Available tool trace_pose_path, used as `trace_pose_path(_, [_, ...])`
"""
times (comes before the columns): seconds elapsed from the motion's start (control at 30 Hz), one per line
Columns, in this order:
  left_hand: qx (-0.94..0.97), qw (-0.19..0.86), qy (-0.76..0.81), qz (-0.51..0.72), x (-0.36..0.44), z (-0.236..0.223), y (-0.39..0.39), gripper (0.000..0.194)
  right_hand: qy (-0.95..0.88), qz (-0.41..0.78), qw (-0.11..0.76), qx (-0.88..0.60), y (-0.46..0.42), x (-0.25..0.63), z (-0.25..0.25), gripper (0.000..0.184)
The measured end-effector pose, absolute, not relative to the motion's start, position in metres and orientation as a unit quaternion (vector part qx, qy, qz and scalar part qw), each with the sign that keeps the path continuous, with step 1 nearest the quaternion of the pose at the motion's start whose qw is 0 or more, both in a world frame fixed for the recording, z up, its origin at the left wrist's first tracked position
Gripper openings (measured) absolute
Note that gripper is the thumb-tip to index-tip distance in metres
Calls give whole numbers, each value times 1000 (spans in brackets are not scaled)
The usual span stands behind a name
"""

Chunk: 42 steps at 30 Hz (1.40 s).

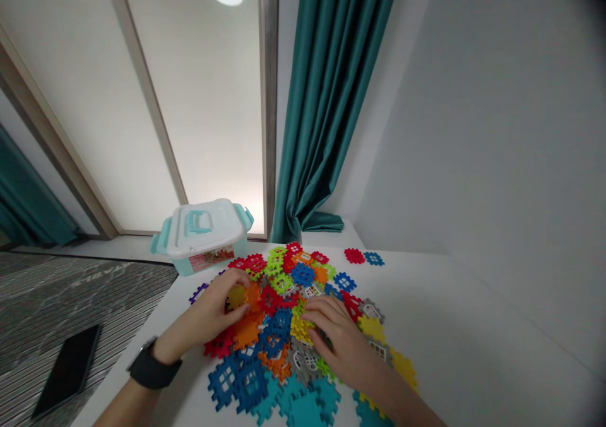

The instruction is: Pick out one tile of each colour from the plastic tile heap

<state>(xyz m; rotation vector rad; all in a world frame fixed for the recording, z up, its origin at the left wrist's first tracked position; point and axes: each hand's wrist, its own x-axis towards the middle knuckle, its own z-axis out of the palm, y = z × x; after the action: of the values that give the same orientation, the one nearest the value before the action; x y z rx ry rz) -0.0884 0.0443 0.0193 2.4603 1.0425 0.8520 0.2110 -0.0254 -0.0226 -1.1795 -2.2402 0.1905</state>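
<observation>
A heap of interlocking plastic building tiles (274, 335) with notched edges, some with window cutouts, covers the middle of the white table. My left hand (220, 307) rests at the heap's left side, thumb and fingers apart beside a yellow tile (235, 296) and an orange tile (252, 297). My right hand (341, 333) lies over the right side, its fingers loosely curved and apart. Its fingertips reach the yellow tiles (300, 328); the tiles beneath the palm are hidden. I cannot see either hand lifting a tile.
A lidded storage box (208, 237) in white and mint stands at the table's back left. Red (354, 256) and blue (374, 259) tiles lie apart at the back edge. A dark flat device (69, 370) is lower left; a teal curtain (326, 98) hangs behind.
</observation>
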Motion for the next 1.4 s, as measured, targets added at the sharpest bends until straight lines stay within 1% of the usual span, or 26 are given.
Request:
trace_pose_path(0.13, [838,232,348,350,-84,16,44,23,-842,62,310,-437,-26,210,-22,33])
trace_pose_path(0.3, [807,305,304,405,-56,6,27,12,-824,43,350,-443,-31,205,-22,33])
trace_pose_path(0.4, [789,365,270,413,-31,-4,13,11,-822,35,373,-429,-33,203,-23,33])
trace_pose_path(0.5, [772,415,254,408,-15,-11,3,18,-824,31,392,-409,-33,204,-24,28])
trace_pose_path(0.63, [762,441,265,394,-11,-12,0,19,-813,42,422,-399,-33,205,-25,21])
trace_pose_path(0.73, [767,408,310,387,-15,-12,0,19,-778,93,436,-444,-34,203,-28,25])
trace_pose_path(0.83, [780,336,345,399,-17,-15,1,18,-722,143,454,-501,-35,201,-32,34])
trace_pose_path(0.87, [791,301,345,406,-18,-16,1,26,-707,160,460,-513,-35,200,-34,36])
trace_pose_path(0.93, [821,219,335,406,-20,-20,2,52,-684,198,466,-524,-34,199,-35,39])
trace_pose_path(0.97, [836,181,328,401,-20,-21,3,61,-678,220,467,-524,-33,198,-36,40])
trace_pose_path(1.0, [849,149,321,393,-21,-22,4,65,-672,241,467,-521,-33,197,-37,40])
trace_pose_path(1.03, [858,123,315,386,-22,-22,5,64,-667,263,466,-518,-33,195,-37,40])
trace_pose_path(1.13, [872,79,300,379,-23,-22,7,52,-656,308,463,-510,-34,193,-37,40])
trace_pose_path(1.17, [872,74,301,379,-23,-22,8,48,-659,308,460,-509,-34,193,-36,40])
trace_pose_path(1.23, [866,76,312,384,-25,-22,9,46,-682,269,453,-507,-34,195,-33,44])
trace_pose_path(1.33, [851,96,332,395,-27,-22,11,44,-750,160,424,-482,-34,202,-25,52])
trace_pose_path(1.4, [845,109,340,398,-28,-22,11,45,-788,103,402,-455,-33,206,-21,51])
